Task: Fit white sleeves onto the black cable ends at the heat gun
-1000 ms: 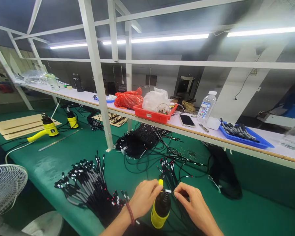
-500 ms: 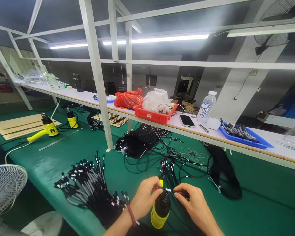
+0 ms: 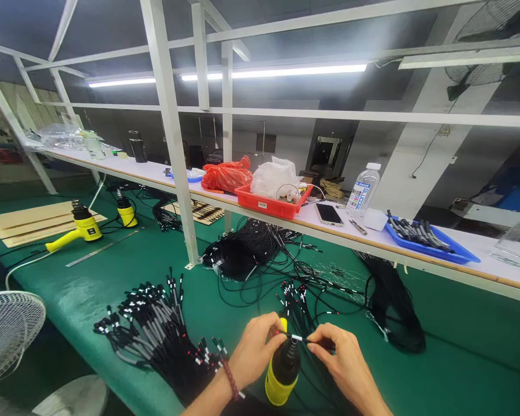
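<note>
Your left hand (image 3: 255,353) and right hand (image 3: 345,359) sit close together at the bottom of the view, each pinching one stretch of a thin black cable (image 3: 286,334) with a white sleeve (image 3: 297,337) on it. Thumbs and fingers are closed on the cable, so both grips are firm, with the sleeve in the short span between them. Directly under that span stands a yellow heat gun (image 3: 281,370), its dark ribbed nozzle (image 3: 291,353) pointing up and its yellow handle tip (image 3: 283,323) just behind your left fingers. A red beaded bracelet (image 3: 230,380) circles your left wrist.

Loose black cables (image 3: 316,370) run beneath your right hand over the green bench mat (image 3: 468,364). To your left lies a large fan of cables (image 3: 156,329) with white and red marked ends; ahead, a smaller upright bunch (image 3: 293,299). Beyond are two black coils (image 3: 238,257) (image 3: 394,306).

Farther along the bench: two more yellow heat guns (image 3: 84,229) (image 3: 127,215), a steel ruler (image 3: 97,248), and wooden boards (image 3: 39,223). On the white shelf (image 3: 372,240) above: a red tray (image 3: 264,205), a blue tray (image 3: 424,245), a phone (image 3: 328,214), and a water bottle (image 3: 359,193).
</note>
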`<state>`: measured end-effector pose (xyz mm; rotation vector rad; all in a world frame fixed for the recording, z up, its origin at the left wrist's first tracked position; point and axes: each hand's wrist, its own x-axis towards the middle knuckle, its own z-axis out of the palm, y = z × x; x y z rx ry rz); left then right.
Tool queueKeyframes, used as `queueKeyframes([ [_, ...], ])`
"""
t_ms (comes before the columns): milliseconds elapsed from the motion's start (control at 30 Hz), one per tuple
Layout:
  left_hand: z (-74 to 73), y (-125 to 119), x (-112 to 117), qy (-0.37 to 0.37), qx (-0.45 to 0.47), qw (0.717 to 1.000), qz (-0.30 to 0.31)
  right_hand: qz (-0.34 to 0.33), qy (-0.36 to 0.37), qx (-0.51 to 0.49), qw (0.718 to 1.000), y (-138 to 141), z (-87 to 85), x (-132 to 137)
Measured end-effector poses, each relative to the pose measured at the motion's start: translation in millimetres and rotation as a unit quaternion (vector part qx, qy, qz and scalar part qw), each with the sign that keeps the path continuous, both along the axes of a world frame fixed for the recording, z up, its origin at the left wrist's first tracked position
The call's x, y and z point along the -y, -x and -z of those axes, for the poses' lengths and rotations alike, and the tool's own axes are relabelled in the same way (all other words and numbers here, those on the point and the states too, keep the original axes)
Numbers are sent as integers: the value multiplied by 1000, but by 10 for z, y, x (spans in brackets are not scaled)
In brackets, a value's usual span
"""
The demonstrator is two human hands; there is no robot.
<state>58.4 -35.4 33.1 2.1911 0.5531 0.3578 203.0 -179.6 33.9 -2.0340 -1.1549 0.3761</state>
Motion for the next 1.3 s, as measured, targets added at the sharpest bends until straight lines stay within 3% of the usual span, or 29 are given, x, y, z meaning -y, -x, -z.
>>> queueKeyframes([
  [133, 11, -10, -3, 1, 5, 1000, -1, -5, 6, -4, 1000, -3, -10, 15],
  [333, 53, -7, -18, -64, -29, 998, 8, -33, 13, 20, 999, 0, -12, 51],
  [567, 24, -2, 2, -26, 18, 999, 17, -16, -7, 7, 1000, 10, 2, 37],
  [800, 94, -40, -18, -87, -28, 996, 0, -29, 24, 12, 999, 16, 18, 38],
  [1033, 77, -9, -27, -35, 52, 998, 14, -17, -17, -11, 1000, 50, 14, -11],
  [1300, 93, -22, -25, -72, -13, 997, -4, -21, 12, 0, 1000, 64, -5, 17],
])
